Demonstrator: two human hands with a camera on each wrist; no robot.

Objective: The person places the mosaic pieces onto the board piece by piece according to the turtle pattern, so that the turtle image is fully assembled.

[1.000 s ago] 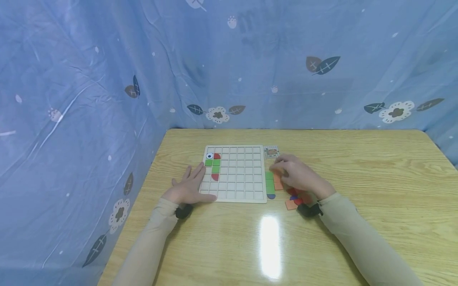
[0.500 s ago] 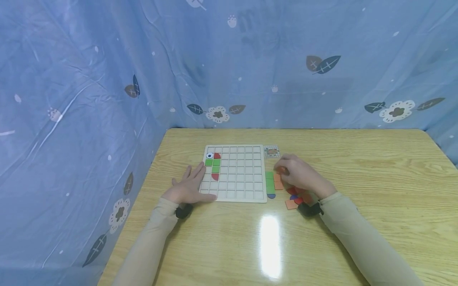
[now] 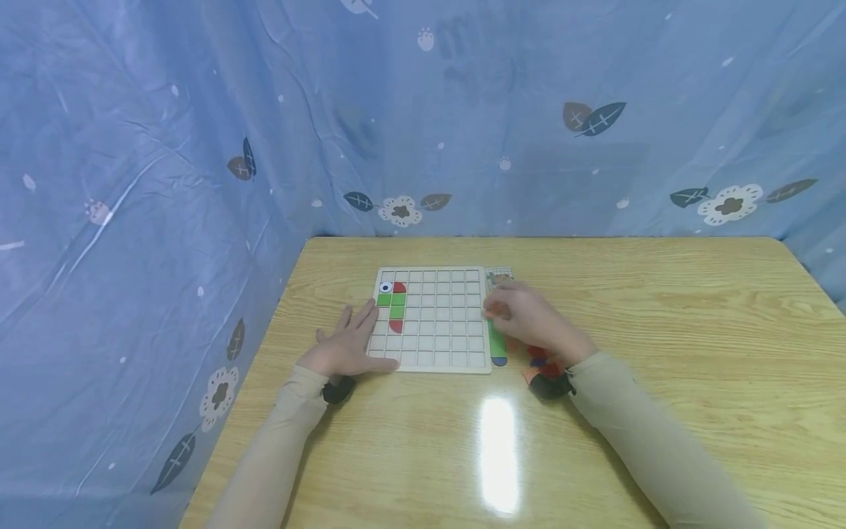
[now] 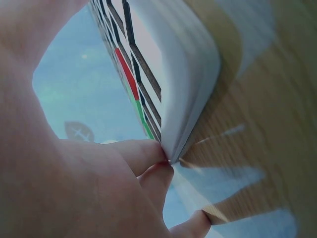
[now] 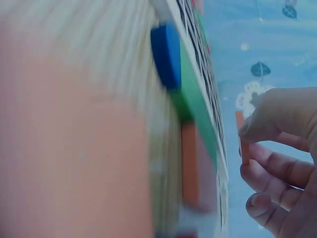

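A white grid board (image 3: 443, 330) lies on the wooden table, with a round eye tile (image 3: 386, 288), green square tiles (image 3: 397, 312) and rounded red tiles (image 3: 396, 326) set in its left columns. My left hand (image 3: 346, 351) rests on its lower left corner, fingers spread along the side and thumb at the near edge. In the right wrist view, my right hand (image 5: 280, 158) pinches a thin orange tile (image 5: 242, 139) between thumb and fingers. That hand (image 3: 532, 317) hovers by the board's right edge, above loose green tiles (image 3: 497, 344).
A small picture card (image 3: 500, 274) lies beside the board's upper right, partly covered by my hand. Rounded blue (image 3: 500, 361) and red pieces (image 3: 538, 353) and an orange tile (image 3: 529, 376) lie right of the board. A blue patterned curtain (image 3: 463, 147) hangs behind the table.
My right hand has picked up an orange tile from the loose pieces and moved left with it to the board's right edge. My left hand has stayed put.
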